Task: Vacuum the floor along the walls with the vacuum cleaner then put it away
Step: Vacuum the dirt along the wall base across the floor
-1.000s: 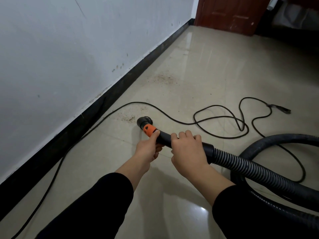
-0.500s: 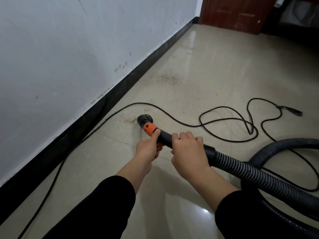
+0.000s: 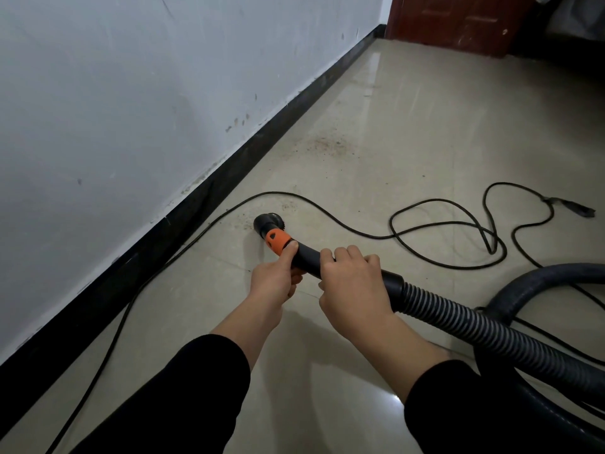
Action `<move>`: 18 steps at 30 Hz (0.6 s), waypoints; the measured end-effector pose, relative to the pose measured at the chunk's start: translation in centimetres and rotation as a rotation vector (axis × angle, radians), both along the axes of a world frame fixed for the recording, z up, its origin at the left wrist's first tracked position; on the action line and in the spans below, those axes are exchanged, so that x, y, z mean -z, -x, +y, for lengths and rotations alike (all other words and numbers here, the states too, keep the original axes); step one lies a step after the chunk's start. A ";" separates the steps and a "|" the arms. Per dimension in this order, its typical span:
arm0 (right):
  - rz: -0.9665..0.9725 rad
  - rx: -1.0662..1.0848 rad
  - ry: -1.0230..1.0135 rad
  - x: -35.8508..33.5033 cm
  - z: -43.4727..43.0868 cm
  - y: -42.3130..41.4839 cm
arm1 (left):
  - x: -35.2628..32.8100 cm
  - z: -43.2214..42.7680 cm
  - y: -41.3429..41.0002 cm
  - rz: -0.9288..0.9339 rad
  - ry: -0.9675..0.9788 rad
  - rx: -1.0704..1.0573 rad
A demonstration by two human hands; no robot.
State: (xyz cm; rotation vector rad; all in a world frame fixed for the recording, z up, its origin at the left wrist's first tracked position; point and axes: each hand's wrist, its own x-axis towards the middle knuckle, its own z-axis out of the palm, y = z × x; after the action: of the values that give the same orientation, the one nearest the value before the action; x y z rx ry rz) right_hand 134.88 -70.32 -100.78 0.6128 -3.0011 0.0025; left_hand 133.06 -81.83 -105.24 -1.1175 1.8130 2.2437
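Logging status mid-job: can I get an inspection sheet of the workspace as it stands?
Surface: glossy beige floor; dirt patch ahead near the skirting.
Job's things: nozzle at floor among specks; ribbed hose trails right.
Clutter: nothing seen.
Hands: left hand grips wand by orange collar; right hand grips it behind.
Cables: black cord loops loose across floor; plug lies on floor.
Surroundings: white wall, brown door.

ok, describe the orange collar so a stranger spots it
Start at the black baseboard under the white wall. Near it, the ribbed hose ends in a black tube in the right hand. The collar sits just past the left hand, the only orange part.
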 end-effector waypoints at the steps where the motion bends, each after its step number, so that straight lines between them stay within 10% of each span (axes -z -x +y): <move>1: 0.001 -0.003 0.002 0.0 -0.1 0.0 | 0.0 -0.2 0.0 0.001 0.002 -0.001; 18: -0.009 -0.048 0.009 0.0 -2.5 0.0 | 0.3 -2.7 -0.6 0.027 0.018 -0.035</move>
State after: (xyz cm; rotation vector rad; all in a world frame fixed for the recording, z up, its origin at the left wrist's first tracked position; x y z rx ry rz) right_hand 134.91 -72.81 -100.78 0.6849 -2.9924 0.0221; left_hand 133.62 -84.53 -105.53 -1.1363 1.8416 2.2774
